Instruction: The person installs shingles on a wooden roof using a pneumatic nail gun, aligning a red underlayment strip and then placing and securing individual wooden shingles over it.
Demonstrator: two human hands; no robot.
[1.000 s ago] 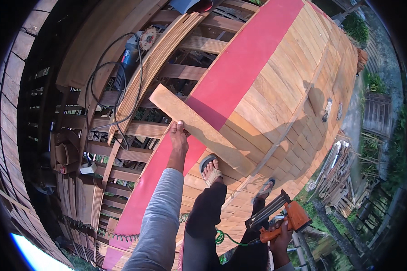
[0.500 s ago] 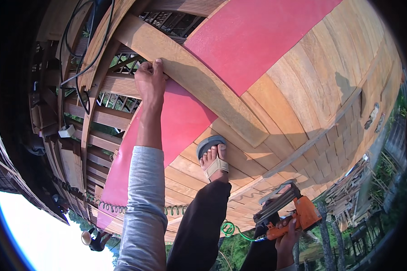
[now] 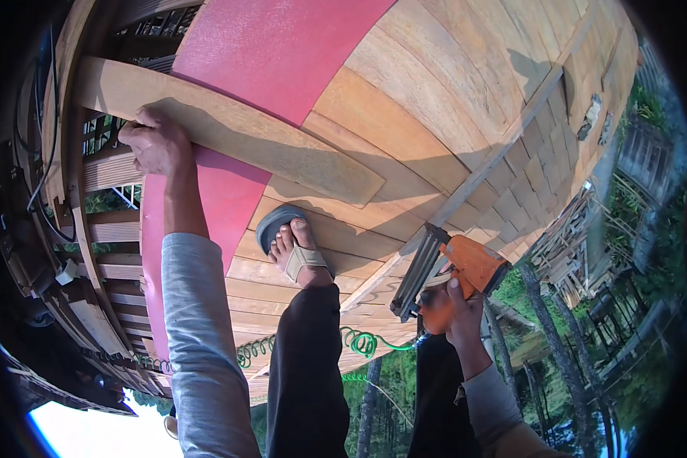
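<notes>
A long wooden plank (image 3: 259, 141) lies slanting across a pink sheet (image 3: 282, 53) and the wooden boards beside it. My left hand (image 3: 160, 143) is closed at the plank's near edge, toward its left end, with the fingers curled under or against it. At the lower right, my right hand (image 3: 464, 317) grips an orange nail gun (image 3: 473, 263) by its handle. The gun's long dark magazine (image 3: 420, 271) points toward the boards and is held apart from the plank. A coiled green air hose (image 3: 362, 343) runs to the handle.
Fitted boards (image 3: 404, 99) cover the curved slope, with a raised strip (image 3: 504, 156) and shingle-like pieces (image 3: 538, 172) on the right. Open slats with gaps (image 3: 114, 172) and black cables (image 3: 34, 183) lie left. My sandalled foot (image 3: 294, 244) stands near the plank. Trees (image 3: 557, 343) show below.
My view has shifted, so the plank and left hand appear further left and lower. My right hand has raised the nail gun closer to the boards. The left hand stays at the plank.
</notes>
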